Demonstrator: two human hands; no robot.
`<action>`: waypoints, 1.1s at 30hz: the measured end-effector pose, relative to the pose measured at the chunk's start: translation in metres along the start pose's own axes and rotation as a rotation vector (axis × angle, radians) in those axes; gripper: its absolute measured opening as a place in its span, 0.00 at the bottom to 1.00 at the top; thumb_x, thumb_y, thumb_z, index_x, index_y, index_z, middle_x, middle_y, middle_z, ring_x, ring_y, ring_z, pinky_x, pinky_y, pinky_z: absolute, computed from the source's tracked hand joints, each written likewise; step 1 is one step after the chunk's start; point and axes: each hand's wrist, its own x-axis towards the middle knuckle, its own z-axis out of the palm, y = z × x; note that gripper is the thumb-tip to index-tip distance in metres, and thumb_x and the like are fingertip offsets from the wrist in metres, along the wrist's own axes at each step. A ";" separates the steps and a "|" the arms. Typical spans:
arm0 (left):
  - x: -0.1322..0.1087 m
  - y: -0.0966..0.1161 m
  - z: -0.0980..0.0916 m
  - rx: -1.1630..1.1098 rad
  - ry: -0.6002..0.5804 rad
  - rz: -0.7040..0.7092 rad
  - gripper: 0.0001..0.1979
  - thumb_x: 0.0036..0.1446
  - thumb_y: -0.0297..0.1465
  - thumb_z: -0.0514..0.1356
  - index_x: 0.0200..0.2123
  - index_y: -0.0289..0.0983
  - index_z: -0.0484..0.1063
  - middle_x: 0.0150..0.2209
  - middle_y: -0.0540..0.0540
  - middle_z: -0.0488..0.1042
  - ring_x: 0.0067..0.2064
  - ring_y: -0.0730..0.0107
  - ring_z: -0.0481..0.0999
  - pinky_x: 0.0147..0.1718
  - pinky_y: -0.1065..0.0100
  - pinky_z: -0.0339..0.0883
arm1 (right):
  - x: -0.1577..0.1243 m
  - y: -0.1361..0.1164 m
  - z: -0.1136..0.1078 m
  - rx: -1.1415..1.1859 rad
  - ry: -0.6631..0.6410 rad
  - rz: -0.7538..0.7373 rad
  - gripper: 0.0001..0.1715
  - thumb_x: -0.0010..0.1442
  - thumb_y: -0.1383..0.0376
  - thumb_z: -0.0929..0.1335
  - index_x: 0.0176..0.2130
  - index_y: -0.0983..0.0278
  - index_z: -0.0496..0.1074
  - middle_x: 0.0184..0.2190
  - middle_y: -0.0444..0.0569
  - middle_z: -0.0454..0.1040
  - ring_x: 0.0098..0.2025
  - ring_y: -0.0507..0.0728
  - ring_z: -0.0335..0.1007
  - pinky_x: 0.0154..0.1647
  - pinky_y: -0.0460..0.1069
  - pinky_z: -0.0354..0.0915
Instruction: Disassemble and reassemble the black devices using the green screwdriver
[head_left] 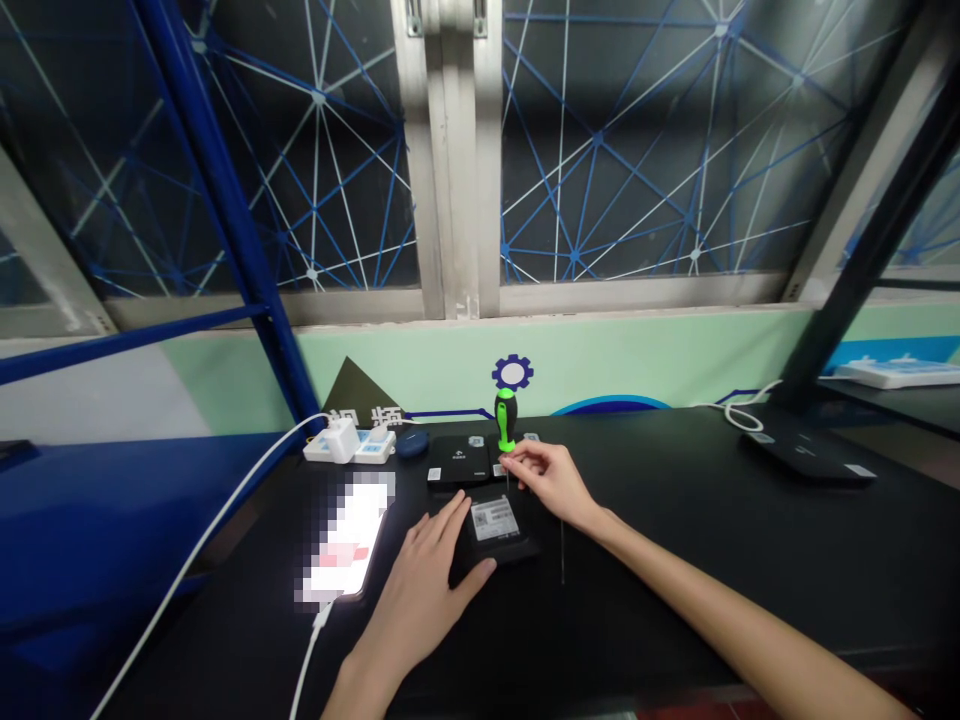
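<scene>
One hand steadies box; other seemingly pinches screwdriver.

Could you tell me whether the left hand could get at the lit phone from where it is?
Probably yes: the left hand rests open on the black box, and the phone lies just beside it with nothing between.

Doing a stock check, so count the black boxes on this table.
3: one box under the left hand, one just behind it, one far right beside the white cable. Another may be hidden behind the green screwdriver in the right hand.
</scene>
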 end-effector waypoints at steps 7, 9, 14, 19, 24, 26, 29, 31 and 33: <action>-0.001 0.001 -0.001 -0.001 -0.025 -0.026 0.34 0.66 0.52 0.49 0.69 0.47 0.48 0.70 0.49 0.50 0.69 0.46 0.52 0.62 0.44 0.55 | 0.000 0.002 0.000 0.014 -0.005 -0.002 0.17 0.59 0.52 0.71 0.36 0.64 0.77 0.27 0.48 0.78 0.22 0.52 0.69 0.22 0.46 0.65; -0.001 0.002 -0.002 0.003 -0.029 -0.024 0.33 0.66 0.52 0.49 0.69 0.46 0.49 0.70 0.49 0.50 0.69 0.46 0.52 0.62 0.45 0.55 | -0.001 0.001 0.000 0.015 -0.007 -0.002 0.17 0.59 0.52 0.71 0.36 0.64 0.77 0.27 0.47 0.77 0.22 0.52 0.69 0.22 0.46 0.65; -0.001 0.002 -0.002 0.013 -0.020 -0.009 0.33 0.66 0.51 0.49 0.69 0.45 0.49 0.70 0.49 0.51 0.69 0.47 0.52 0.63 0.45 0.55 | -0.001 0.002 0.000 0.004 -0.005 -0.010 0.16 0.59 0.53 0.71 0.36 0.64 0.77 0.26 0.47 0.77 0.22 0.52 0.69 0.22 0.45 0.64; -0.001 0.001 0.000 0.010 -0.007 -0.001 0.33 0.66 0.51 0.50 0.69 0.45 0.48 0.70 0.48 0.51 0.69 0.48 0.53 0.63 0.45 0.54 | -0.001 0.003 0.000 -0.006 -0.001 -0.021 0.16 0.60 0.53 0.70 0.36 0.64 0.77 0.26 0.47 0.77 0.22 0.52 0.69 0.22 0.45 0.64; -0.001 0.001 0.000 0.003 0.015 0.009 0.32 0.66 0.49 0.51 0.69 0.46 0.50 0.69 0.47 0.53 0.68 0.49 0.55 0.63 0.45 0.55 | -0.003 0.003 0.001 -0.032 0.046 -0.046 0.15 0.61 0.54 0.70 0.34 0.64 0.76 0.23 0.46 0.76 0.22 0.52 0.68 0.22 0.45 0.62; -0.001 0.001 0.000 0.003 0.026 0.016 0.32 0.66 0.49 0.51 0.69 0.46 0.50 0.69 0.47 0.54 0.68 0.49 0.55 0.62 0.45 0.55 | -0.004 0.003 0.002 -0.034 0.065 -0.053 0.14 0.61 0.55 0.70 0.34 0.64 0.77 0.22 0.46 0.75 0.22 0.52 0.68 0.22 0.45 0.62; -0.001 0.000 0.000 0.001 0.039 0.024 0.32 0.66 0.49 0.52 0.69 0.47 0.50 0.69 0.47 0.55 0.68 0.48 0.56 0.61 0.44 0.57 | -0.004 0.002 0.003 -0.026 0.085 -0.054 0.13 0.60 0.56 0.71 0.33 0.64 0.77 0.22 0.46 0.76 0.21 0.52 0.68 0.23 0.45 0.62; -0.001 -0.001 0.001 0.000 0.048 0.026 0.32 0.66 0.49 0.52 0.69 0.47 0.50 0.69 0.47 0.55 0.67 0.48 0.56 0.61 0.44 0.57 | -0.003 0.002 0.003 -0.022 0.105 -0.055 0.14 0.59 0.56 0.72 0.32 0.64 0.77 0.22 0.46 0.75 0.21 0.52 0.67 0.22 0.45 0.61; -0.001 -0.002 0.003 0.001 0.058 0.029 0.32 0.66 0.49 0.52 0.69 0.47 0.50 0.69 0.46 0.55 0.67 0.48 0.57 0.61 0.44 0.57 | -0.002 0.001 0.002 -0.020 0.118 -0.053 0.15 0.57 0.55 0.73 0.31 0.65 0.77 0.22 0.46 0.75 0.21 0.51 0.66 0.22 0.45 0.61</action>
